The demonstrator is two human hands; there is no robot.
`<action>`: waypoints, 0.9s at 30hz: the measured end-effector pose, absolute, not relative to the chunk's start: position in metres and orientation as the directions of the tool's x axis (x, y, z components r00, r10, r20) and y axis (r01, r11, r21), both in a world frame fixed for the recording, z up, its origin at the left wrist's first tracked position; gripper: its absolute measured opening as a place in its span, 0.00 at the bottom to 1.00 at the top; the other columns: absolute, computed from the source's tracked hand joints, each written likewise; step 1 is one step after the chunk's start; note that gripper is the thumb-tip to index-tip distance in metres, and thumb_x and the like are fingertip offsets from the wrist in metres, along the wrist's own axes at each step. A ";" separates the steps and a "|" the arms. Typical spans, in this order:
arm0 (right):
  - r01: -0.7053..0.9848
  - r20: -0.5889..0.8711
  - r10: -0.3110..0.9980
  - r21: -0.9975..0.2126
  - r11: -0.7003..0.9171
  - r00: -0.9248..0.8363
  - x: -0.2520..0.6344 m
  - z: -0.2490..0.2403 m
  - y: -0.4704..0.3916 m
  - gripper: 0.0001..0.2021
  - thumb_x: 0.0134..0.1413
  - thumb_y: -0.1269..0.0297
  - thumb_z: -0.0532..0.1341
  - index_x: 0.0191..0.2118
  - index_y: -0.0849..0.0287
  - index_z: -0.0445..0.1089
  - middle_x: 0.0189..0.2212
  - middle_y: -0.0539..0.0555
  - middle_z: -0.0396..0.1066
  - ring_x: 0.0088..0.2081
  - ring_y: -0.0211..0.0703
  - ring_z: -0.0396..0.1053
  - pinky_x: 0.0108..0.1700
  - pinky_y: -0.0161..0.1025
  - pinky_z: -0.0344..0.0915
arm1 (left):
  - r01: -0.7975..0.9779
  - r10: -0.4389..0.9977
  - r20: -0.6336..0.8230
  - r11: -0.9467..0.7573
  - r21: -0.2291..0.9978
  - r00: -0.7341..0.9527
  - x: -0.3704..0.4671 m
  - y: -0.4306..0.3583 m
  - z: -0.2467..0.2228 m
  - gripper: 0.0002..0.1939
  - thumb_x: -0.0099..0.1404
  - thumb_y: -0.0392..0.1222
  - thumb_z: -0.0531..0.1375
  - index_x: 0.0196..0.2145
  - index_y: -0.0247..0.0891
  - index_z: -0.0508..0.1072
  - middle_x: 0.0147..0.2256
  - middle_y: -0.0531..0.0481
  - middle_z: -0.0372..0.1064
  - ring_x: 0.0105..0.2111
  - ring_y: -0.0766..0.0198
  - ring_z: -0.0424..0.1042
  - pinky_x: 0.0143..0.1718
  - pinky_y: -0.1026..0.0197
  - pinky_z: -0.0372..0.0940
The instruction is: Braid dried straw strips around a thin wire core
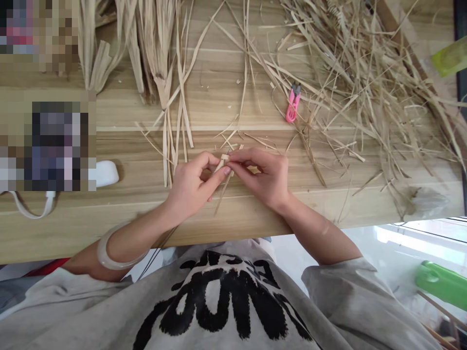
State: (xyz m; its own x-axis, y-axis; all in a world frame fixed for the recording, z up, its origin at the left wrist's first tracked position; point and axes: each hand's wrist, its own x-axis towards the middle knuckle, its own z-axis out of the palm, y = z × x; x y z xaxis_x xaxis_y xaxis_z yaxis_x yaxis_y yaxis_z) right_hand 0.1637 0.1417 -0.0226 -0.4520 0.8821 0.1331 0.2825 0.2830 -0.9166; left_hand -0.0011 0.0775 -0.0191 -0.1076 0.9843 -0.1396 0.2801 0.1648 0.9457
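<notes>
Over the front part of the wooden table, my left hand (195, 182) and my right hand (263, 175) meet fingertip to fingertip. Between them is a small piece of folded or woven pale straw strip (225, 158). My left thumb and forefinger pinch it from the left. The right thumb and forefinger close on its right side, partly covering it. A thin loose straw end hangs below the fingers. Short straw scraps (229, 140) lie just beyond my fingertips.
Pink-handled snips (293, 103) lie beyond my right hand. A big tangle of dry straw strips (357, 63) covers the back right. Bundles of dried leaves (156, 43) lie at the back left. A white rounded object (105, 173) sits at left, beside a blurred-out area.
</notes>
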 end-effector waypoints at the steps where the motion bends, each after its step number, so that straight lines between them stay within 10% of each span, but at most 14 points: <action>1: 0.283 0.143 0.871 -0.910 0.303 -0.470 0.164 -0.022 0.142 0.06 0.59 0.62 0.63 0.36 0.55 0.78 0.34 0.53 0.79 0.38 0.42 0.77 0.43 0.39 0.73 | 0.279 0.984 -0.136 0.164 0.946 -0.116 -0.001 0.077 -0.019 0.11 0.66 0.48 0.63 0.32 0.40 0.68 0.24 0.56 0.70 0.11 0.74 0.62 0.11 0.70 0.52; 12: 0.229 0.236 0.800 -0.880 0.417 -0.551 0.164 -0.022 0.146 0.07 0.60 0.62 0.62 0.35 0.52 0.79 0.39 0.53 0.80 0.42 0.44 0.77 0.49 0.43 0.73 | 0.265 0.971 -0.120 0.174 0.949 -0.207 0.002 0.079 -0.017 0.10 0.62 0.44 0.65 0.29 0.39 0.69 0.21 0.56 0.68 0.13 0.74 0.60 0.12 0.69 0.50; 16: 0.206 0.224 0.803 -0.896 0.392 -0.552 0.163 -0.020 0.145 0.08 0.60 0.62 0.62 0.34 0.53 0.79 0.38 0.54 0.80 0.42 0.44 0.76 0.48 0.43 0.73 | 0.247 0.967 -0.129 0.183 0.951 -0.221 0.001 0.077 -0.019 0.11 0.63 0.43 0.65 0.42 0.40 0.71 0.24 0.57 0.71 0.13 0.74 0.62 0.13 0.70 0.54; 27: 0.297 0.031 0.822 -0.924 0.241 -0.569 0.164 -0.015 0.145 0.11 0.57 0.60 0.65 0.27 0.60 0.74 0.22 0.50 0.72 0.22 0.32 0.62 0.27 0.32 0.61 | 0.216 0.968 -0.136 0.182 0.959 -0.209 -0.003 0.079 -0.019 0.07 0.68 0.45 0.60 0.39 0.39 0.72 0.26 0.56 0.73 0.12 0.75 0.61 0.12 0.69 0.54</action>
